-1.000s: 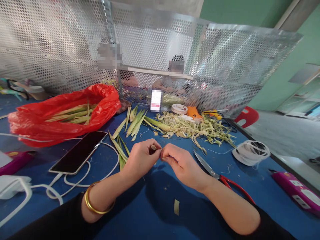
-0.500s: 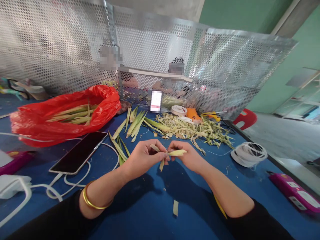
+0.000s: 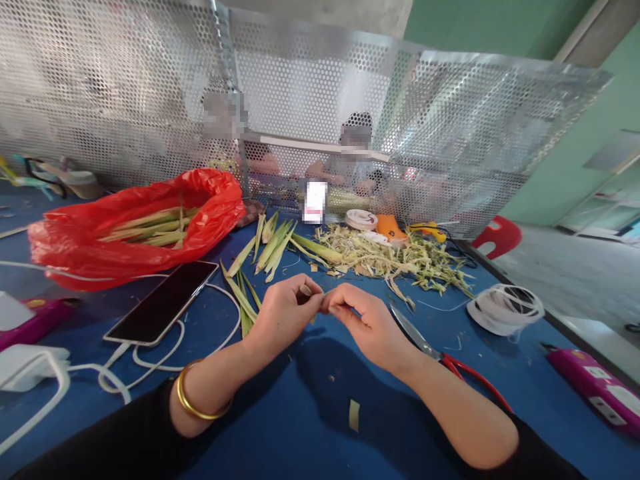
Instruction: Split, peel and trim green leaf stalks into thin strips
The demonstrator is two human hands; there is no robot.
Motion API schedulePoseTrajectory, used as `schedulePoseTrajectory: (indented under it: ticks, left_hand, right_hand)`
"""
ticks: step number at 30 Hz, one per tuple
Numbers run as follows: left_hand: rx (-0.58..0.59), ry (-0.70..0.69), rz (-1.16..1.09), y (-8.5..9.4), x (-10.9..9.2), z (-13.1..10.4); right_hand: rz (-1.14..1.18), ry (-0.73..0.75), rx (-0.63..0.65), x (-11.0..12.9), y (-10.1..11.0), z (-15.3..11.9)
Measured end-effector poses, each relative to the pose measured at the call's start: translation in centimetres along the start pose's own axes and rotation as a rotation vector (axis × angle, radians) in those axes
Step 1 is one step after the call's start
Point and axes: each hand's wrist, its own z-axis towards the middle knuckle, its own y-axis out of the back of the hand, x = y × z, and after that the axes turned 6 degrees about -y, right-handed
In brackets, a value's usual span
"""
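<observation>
My left hand (image 3: 287, 310) is closed in a pinch on a small piece of husk (image 3: 306, 291), whose end shows between thumb and fingers. Its fingertips meet those of my right hand (image 3: 363, 320), also pinched; what lies between the right fingertips is too small to make out. Just beyond my left hand lie long green husk strips (image 3: 275, 247). A heap of shredded husk (image 3: 395, 257) is spread behind my right hand. Red-handled scissors (image 3: 425, 343) lie beside my right wrist. A short husk scrap (image 3: 354, 415) rests on the blue table (image 3: 300, 433) between my forearms.
A red bag (image 3: 100, 260) of husks and a phone (image 3: 163, 303) with a white cable are at the left. A coil of white cord (image 3: 505, 310) and a purple power strip (image 3: 593, 383) lie right. Behind a perforated metal screen (image 3: 310, 80), people sit.
The pale husk piece that stuck out over my right hand is no longer visible. My fingertips have drawn together and shifted slightly left. The scissors beside my right wrist now show.
</observation>
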Motion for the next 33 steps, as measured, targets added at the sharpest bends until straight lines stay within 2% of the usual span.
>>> schedulePoseTrajectory:
  ticks: [5, 8, 11, 14, 18, 20, 22, 25, 28, 31, 33]
  left_hand:
    - [0.092, -0.076, 0.092, 0.0, -0.2, -0.2]
    - [0.223, -0.084, 0.105, 0.1, -0.6, -0.2]
    - [0.384, -0.011, -0.061, 0.2, -1.2, -0.2]
    - [0.429, 0.063, -0.286, 0.3, -1.6, -0.3]
    - [0.360, 0.045, -0.502, 0.3, -1.7, -0.2]
    - [0.275, 0.042, -0.508, 0.3, -1.6, 0.0]
    - [0.150, 0.045, -0.425, 0.4, -1.3, 0.2]
    - [0.001, 0.041, -0.250, 0.4, -0.9, 0.6]
    - [-0.049, 0.024, -0.098, 0.4, -0.4, 0.7]
    - [-0.040, -0.004, 0.013, 0.2, 0.1, 0.5]
    - [-0.014, -0.034, 0.053, 0.1, 0.2, 0.3]
  right_hand:
    - [0.053, -0.058, 0.023, 0.3, 0.2, -0.1]
    - [0.098, -0.104, 0.029, 0.5, 0.7, 0.1]
    - [0.107, -0.203, 0.019, 0.0, 1.6, 0.6]
    - [0.151, -0.279, -0.002, -1.1, 2.1, 1.1]
    - [0.387, -0.386, 0.124, -2.2, 1.4, 1.2]
    - [0.463, -0.413, 0.170, -2.4, 0.7, 1.2]
    - [0.442, -0.424, 0.174, -2.2, 0.2, 1.0]
    - [0.214, -0.369, 0.107, -1.5, -0.1, 0.7]
    - [-0.014, -0.165, -0.045, -0.6, -0.3, 0.1]
    - [-0.028, 0.007, -0.149, 0.0, -0.7, -0.2]
    - [0.041, -0.019, -0.133, 0.1, -0.7, -0.2]
